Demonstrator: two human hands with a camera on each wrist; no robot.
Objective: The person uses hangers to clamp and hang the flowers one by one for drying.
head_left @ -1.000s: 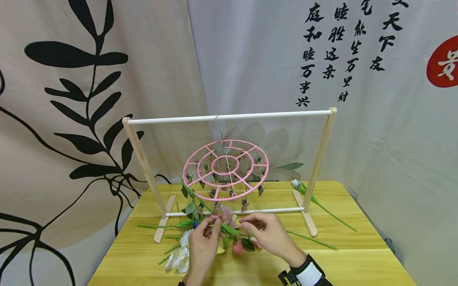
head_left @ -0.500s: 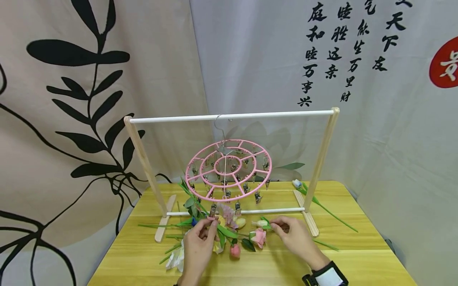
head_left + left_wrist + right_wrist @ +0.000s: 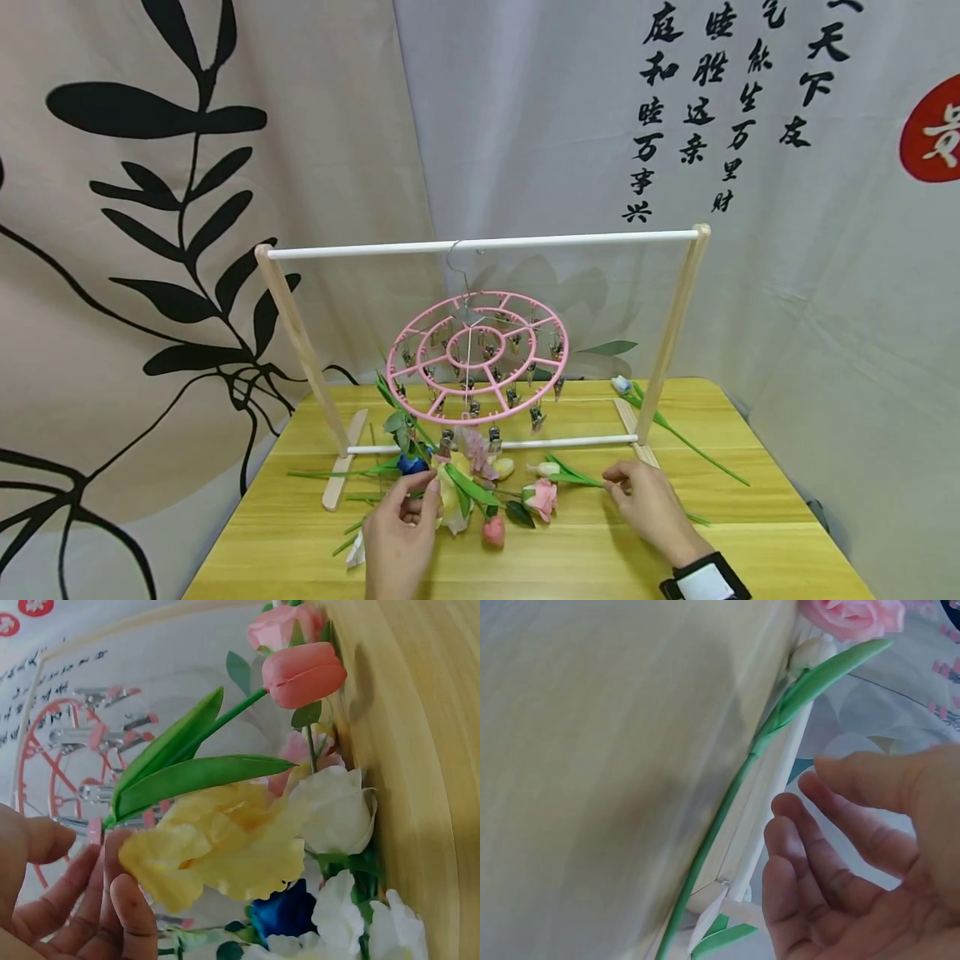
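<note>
My left hand (image 3: pixel 401 525) is beside a metal clip with pink tips (image 3: pixel 95 829), its thumb and fingers apart. At that clip hangs the leafy end of a pink tulip (image 3: pixel 304 675), its flower pointing down. A yellow flower (image 3: pixel 217 844) is close to the left fingertips, in front of a white rose (image 3: pixel 334 810) and a blue rose (image 3: pixel 285 911). My right hand (image 3: pixel 648 504) hovers by the green stem of a white tulip (image 3: pixel 810 654) lying on the table. In the right wrist view its fingers are loosely bent, with a gap to the stem.
A pink round clip hanger (image 3: pixel 477 354) hangs by a hook from the white bar (image 3: pixel 570 242) of a wooden-legged rack. A pink rose (image 3: pixel 542 497) and white petals (image 3: pixel 356 552) lie on the table (image 3: pixel 600 558). A pale blue tulip (image 3: pixel 621 385) lies at the back right.
My right hand has moved right from the flowers to the white tulip's stem. My left hand has let go of the clip and drawn back slightly toward the lower left.
</note>
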